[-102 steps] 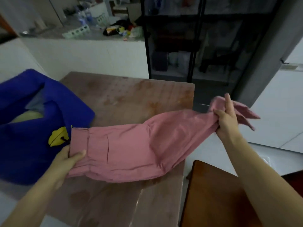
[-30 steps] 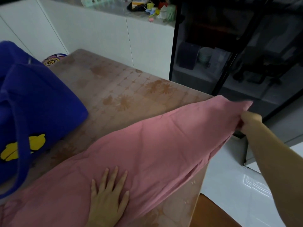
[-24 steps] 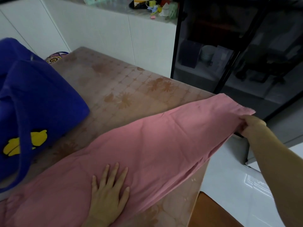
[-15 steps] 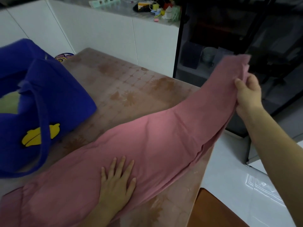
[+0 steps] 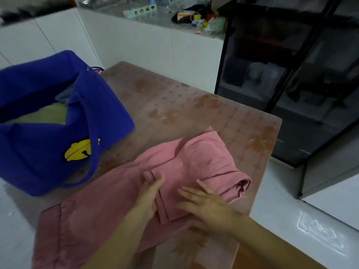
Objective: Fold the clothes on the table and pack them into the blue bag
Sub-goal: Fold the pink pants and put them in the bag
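Far left: blue bag, standing on the table at its left edge, mouth open, sides slumped. Inside, yellow-green cloth and, behind it, a bit of grey-blue cloth. On the near face, a yellow patch, partly crossed by a blue strap looping down to the tabletop. Tabletop under a brownish cover printed with flowers.

Centre: pink trousers lying flat across the near half of the table. Waistband end at lower left, close to the bag's strap; touching or not, impossible to tell. Leg part doubled back over the upper part, with its hem lying mid-garment. Fold bulging in a loose roll near the table's right edge.

At the hem, left hand laid on the cloth, fingers straight and close together, gripping nothing. Just beside it, right hand palm down on the folded layer, fingers straight and spread, pressing the cloth flat.

Lower right, under the table's edge: corner of an orange-brown wooden seat. Beyond it, glossy white floor tiles.

Behind the table: white counter carrying a pale green tray and a heap of small colourful items. Far right: black-framed glass cabinet, with dim shapes inside, too dark to name.
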Motion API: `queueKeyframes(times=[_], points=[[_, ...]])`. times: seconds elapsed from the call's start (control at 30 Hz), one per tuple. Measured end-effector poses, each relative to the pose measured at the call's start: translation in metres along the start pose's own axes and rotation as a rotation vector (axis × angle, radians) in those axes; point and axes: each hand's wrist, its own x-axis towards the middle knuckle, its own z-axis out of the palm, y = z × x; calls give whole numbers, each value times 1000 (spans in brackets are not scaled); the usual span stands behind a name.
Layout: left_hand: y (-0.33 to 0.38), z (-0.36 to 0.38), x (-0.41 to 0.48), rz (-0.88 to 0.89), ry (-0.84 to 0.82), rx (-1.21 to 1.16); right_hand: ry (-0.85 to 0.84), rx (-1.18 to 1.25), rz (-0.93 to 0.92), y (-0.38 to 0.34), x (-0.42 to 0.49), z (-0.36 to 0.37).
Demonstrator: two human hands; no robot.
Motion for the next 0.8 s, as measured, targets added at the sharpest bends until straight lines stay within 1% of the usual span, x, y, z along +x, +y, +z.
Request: queueKeyframes(times=[0.03, 0.07, 0.1, 0.13, 0.17, 0.23, 0.27, 0.3, 0.37, 0.4, 0.43, 0.53, 0.6, 0.63, 0.67, 0.77, 0.8], points=[[-4, 0, 4, 59, 100, 107, 42, 7, 14, 1, -7, 1], [-5, -1, 6, 105, 174, 178, 122, 21, 69, 6, -13, 0], [-4, -1, 6, 140, 241, 222, 217, 38, 177, 12, -20, -2], [-1, -3, 6, 167, 308, 224, 295, 53, 332, 19, -27, -4], [4, -5, 5, 190, 346, 189, 330, 63, 511, 28, -34, -5], [14, -11, 2, 228, 356, 102, 275, 145, 820, 45, -43, -5], [17, -15, 2, 235, 360, 80, 213, 227, 914, 52, -45, -3], [18, -20, 4, 225, 369, 75, 151, 289, 971, 58, -45, 0], [21, -29, 8, 200, 398, 79, 87, 256, 1004, 66, -39, 5], [21, -32, 10, 198, 399, 98, 101, 203, 998, 69, -34, 6], [21, -33, 11, 213, 392, 124, 143, 136, 969, 73, -31, 8], [17, -31, 9, 257, 368, 174, 292, -128, 781, 89, -35, 7], [14, -24, 7, 254, 319, 198, 355, -219, 814, 106, -48, -2], [10, -20, 8, 248, 290, 229, 341, -225, 848, 112, -56, -3], [4, -17, 10, 227, 262, 267, 270, -223, 859, 116, -64, -1], [-8, -13, 14, 102, 201, 319, -56, -205, 791, 118, -82, 16], [-10, -13, 14, 73, 197, 342, -113, -179, 790, 117, -84, 18]])
